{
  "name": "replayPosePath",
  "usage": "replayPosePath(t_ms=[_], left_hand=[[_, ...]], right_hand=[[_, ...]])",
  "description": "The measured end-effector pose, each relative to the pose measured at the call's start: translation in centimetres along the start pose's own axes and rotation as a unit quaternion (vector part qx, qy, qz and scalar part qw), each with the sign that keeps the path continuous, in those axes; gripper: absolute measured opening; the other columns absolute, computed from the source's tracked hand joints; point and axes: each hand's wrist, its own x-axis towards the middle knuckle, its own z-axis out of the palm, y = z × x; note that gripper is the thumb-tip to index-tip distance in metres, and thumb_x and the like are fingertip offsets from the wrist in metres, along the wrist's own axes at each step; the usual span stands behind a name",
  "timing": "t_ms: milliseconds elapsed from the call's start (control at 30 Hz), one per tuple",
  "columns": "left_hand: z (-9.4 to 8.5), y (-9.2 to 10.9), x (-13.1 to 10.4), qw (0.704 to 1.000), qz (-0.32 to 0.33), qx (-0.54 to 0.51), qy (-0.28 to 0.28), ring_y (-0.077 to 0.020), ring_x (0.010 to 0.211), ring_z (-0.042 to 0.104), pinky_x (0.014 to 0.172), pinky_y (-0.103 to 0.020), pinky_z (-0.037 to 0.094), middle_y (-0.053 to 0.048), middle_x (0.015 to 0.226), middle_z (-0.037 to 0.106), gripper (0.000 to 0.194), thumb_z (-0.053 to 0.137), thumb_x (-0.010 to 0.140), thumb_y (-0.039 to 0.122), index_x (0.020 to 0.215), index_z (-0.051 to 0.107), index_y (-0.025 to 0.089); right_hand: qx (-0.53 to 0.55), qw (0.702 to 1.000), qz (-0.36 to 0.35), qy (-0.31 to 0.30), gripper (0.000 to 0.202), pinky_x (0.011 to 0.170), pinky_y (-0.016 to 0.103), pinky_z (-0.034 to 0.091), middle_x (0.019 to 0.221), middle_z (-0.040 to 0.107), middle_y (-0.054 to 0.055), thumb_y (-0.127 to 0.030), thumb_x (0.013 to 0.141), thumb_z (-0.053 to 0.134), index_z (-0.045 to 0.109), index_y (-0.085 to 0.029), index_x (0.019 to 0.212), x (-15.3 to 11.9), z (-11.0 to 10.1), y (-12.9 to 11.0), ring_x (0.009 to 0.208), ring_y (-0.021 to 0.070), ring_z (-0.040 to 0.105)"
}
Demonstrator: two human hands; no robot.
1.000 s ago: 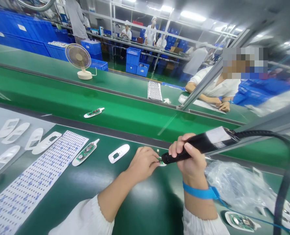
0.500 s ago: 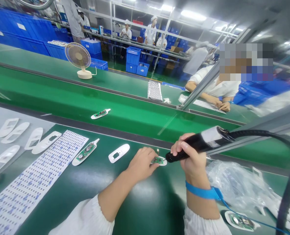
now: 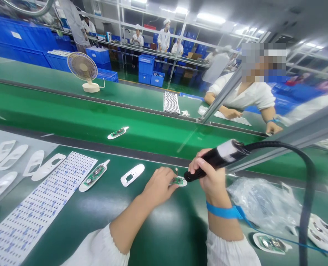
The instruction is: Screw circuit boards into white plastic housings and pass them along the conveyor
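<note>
My left hand (image 3: 160, 184) is closed on a small white plastic housing with a green circuit board (image 3: 180, 180), pinning it against the green bench; its fingers hide part of the housing. My right hand (image 3: 210, 176) grips a black electric screwdriver (image 3: 221, 157), tilted, its tip at the right part of the board. A small pale-tipped post (image 3: 177, 170) stands up by the left fingers. To the left lie a white cover with a cut-out (image 3: 132, 175) and another housing with its board (image 3: 94, 176).
A dotted label sheet (image 3: 44, 203) and several white covers (image 3: 16, 157) lie at left. At right are a plastic bag (image 3: 263, 203), a board-filled housing (image 3: 270, 244) and the screwdriver cable (image 3: 309, 184). Beyond runs a green belt (image 3: 55, 107) carrying one housing (image 3: 118, 133). A co-worker sits opposite.
The housing on the belt has moved right. The co-worker's hands have moved apart. My view has shifted slightly; both my hands keep their hold, with the screwdriver tip still at the board.
</note>
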Motion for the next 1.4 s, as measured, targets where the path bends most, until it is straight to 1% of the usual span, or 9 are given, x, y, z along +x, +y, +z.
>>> replayPosePath(t_ms=[433, 733, 900, 967, 1033, 1133, 1233, 1300, 1400], left_hand=[[0.2, 0.2, 0.0, 1.0, -0.007, 0.022, 0.005, -0.0238, 0.097, 0.056, 0.082, -0.038, 0.044, -0.004, 0.106, 0.065, 0.012, 0.066, 0.091, 0.02, 0.101, 0.06, 0.02], [0.3, 0.0, -0.1, 0.999, 0.012, 0.014, 0.029, -0.024, 0.097, 0.058, 0.085, -0.039, 0.047, -0.005, 0.104, 0.065, 0.017, 0.07, 0.087, 0.019, 0.101, 0.06, 0.019], [0.3, -0.4, -0.2, 0.999, 0.019, 0.021, 0.031, -0.0259, 0.098, 0.06, 0.088, -0.042, 0.047, -0.005, 0.106, 0.066, 0.023, 0.074, 0.084, 0.02, 0.103, 0.061, 0.02], [0.2, -0.6, -0.1, 0.999, 0.023, 0.025, 0.032, -0.0263, 0.099, 0.06, 0.088, -0.042, 0.047, -0.006, 0.107, 0.067, 0.021, 0.073, 0.085, 0.021, 0.103, 0.061, 0.021], [0.2, -0.8, -0.1, 0.999, 0.024, 0.028, 0.031, -0.0264, 0.098, 0.061, 0.088, -0.042, 0.048, -0.006, 0.106, 0.067, 0.019, 0.072, 0.087, 0.023, 0.103, 0.061, 0.022], [0.3, -1.0, -0.2, 0.999, 0.021, 0.034, 0.032, -0.026, 0.096, 0.062, 0.086, -0.042, 0.049, -0.005, 0.104, 0.067, 0.016, 0.069, 0.089, 0.024, 0.103, 0.062, 0.022], [0.2, -1.1, 0.1, 0.997, 0.024, 0.045, 0.056, -0.0262, 0.097, 0.063, 0.084, -0.041, 0.051, -0.007, 0.107, 0.067, 0.013, 0.066, 0.091, 0.026, 0.103, 0.063, 0.022], [-0.3, -1.2, 1.5, 0.995, 0.033, 0.061, 0.071, -0.0263, 0.098, 0.063, 0.084, -0.041, 0.051, -0.007, 0.108, 0.068, 0.014, 0.064, 0.092, 0.03, 0.103, 0.064, 0.022], [-1.8, -1.9, 6.0, 0.991, 0.037, 0.105, 0.073, -0.0267, 0.098, 0.063, 0.083, -0.04, 0.052, -0.008, 0.107, 0.068, 0.016, 0.064, 0.091, 0.034, 0.101, 0.065, 0.022]], right_hand=[[-0.042, 0.997, 0.05, -0.048, 0.021, 0.056, 0.03, 0.047, 0.064, 0.056, -0.006, -0.024, 0.081, 0.075, 0.053, -0.023, 0.083, 0.3, -0.5, 0.0, 0.053, 0.0143, 0.056], [-0.005, 0.998, 0.052, -0.021, 0.024, 0.058, 0.031, 0.048, 0.064, 0.056, -0.006, -0.025, 0.079, 0.076, 0.053, -0.023, 0.082, 0.7, -1.4, 0.4, 0.052, 0.0145, 0.057], [0.035, 0.998, 0.057, -0.011, 0.027, 0.058, 0.033, 0.051, 0.06, 0.057, -0.005, -0.036, 0.079, 0.078, 0.057, -0.023, 0.089, 1.0, -2.0, 0.6, 0.052, 0.017, 0.059], [0.085, 0.996, 0.016, 0.025, 0.032, 0.058, 0.033, 0.051, 0.062, 0.059, -0.004, -0.047, 0.079, 0.076, 0.06, -0.022, 0.094, 1.3, -2.9, 0.2, 0.055, 0.0177, 0.061], [0.131, 0.984, -0.048, 0.109, 0.039, 0.061, 0.033, 0.053, 0.07, 0.062, -0.002, -0.053, 0.077, 0.075, 0.062, -0.022, 0.096, 1.6, -4.1, -0.5, 0.061, 0.0174, 0.063], [0.145, 0.949, -0.12, 0.254, 0.038, 0.062, 0.03, 0.052, 0.072, 0.062, -0.002, -0.048, 0.072, 0.08, 0.062, -0.022, 0.094, 1.8, -6.5, -1.5, 0.061, 0.0148, 0.06], [0.123, 0.914, -0.141, 0.36, 0.033, 0.057, 0.027, 0.05, 0.061, 0.056, -0.006, -0.038, 0.07, 0.082, 0.062, -0.021, 0.088, 1.6, -8.6, -1.9, 0.053, 0.0126, 0.054], [0.11, 0.894, -0.136, 0.412, 0.032, 0.054, 0.026, 0.048, 0.058, 0.054, -0.006, -0.036, 0.068, 0.083, 0.062, -0.02, 0.085, 1.6, -9.4, -1.7, 0.05, 0.012, 0.052], [0.094, 0.885, -0.124, 0.439, 0.031, 0.051, 0.026, 0.046, 0.056, 0.054, -0.006, -0.036, 0.067, 0.083, 0.063, -0.018, 0.082, 1.7, -9.6, -1.3, 0.048, 0.0124, 0.052]])
